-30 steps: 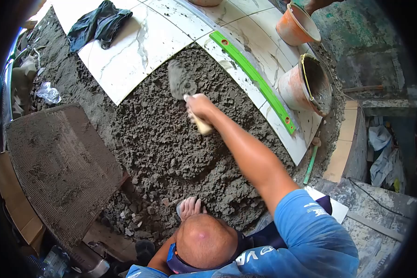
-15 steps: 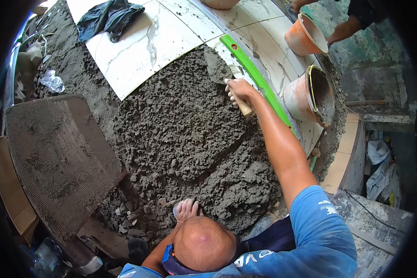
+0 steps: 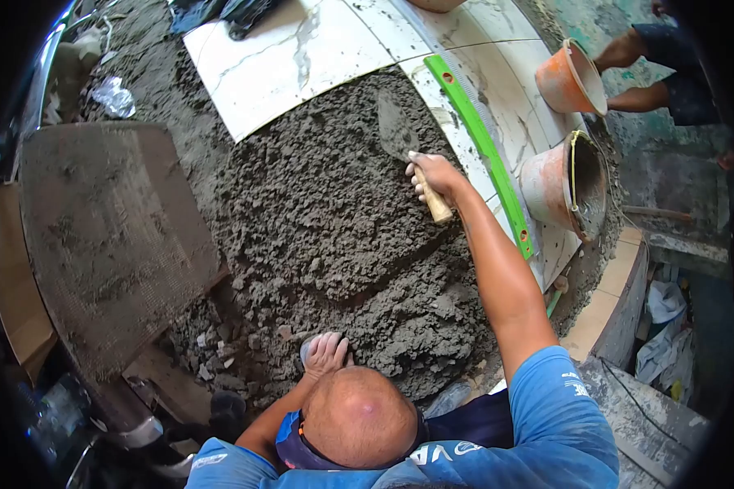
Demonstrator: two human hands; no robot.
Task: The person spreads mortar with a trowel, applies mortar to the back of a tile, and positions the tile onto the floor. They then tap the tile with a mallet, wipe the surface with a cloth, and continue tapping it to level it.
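Note:
My right hand (image 3: pixel 436 177) grips the wooden handle of a trowel (image 3: pixel 397 129). Its grey blade lies over the rough mortar bed (image 3: pixel 326 204), just short of the tile edge. At the near side of the bed, my left hand (image 3: pixel 327 354) rests with its fingers stretched out on the mortar, partly hidden by my head. Right of the trowel, a green spirit level (image 3: pixel 483 147) lies along the white marbled tiles (image 3: pixel 298 53).
Two mortar-stained buckets, one orange (image 3: pixel 561 81) and one paler (image 3: pixel 548 183), stand at the right. Beyond them are another person's limbs (image 3: pixel 640 98). A mortar-caked board (image 3: pixel 114 244) lies at left. A dark cloth (image 3: pixel 249 15) rests on the tiles.
The trowel has moved back from the tile edge over the mortar in my right hand. My left hand stays in place. The view has shifted, and more of the other person shows.

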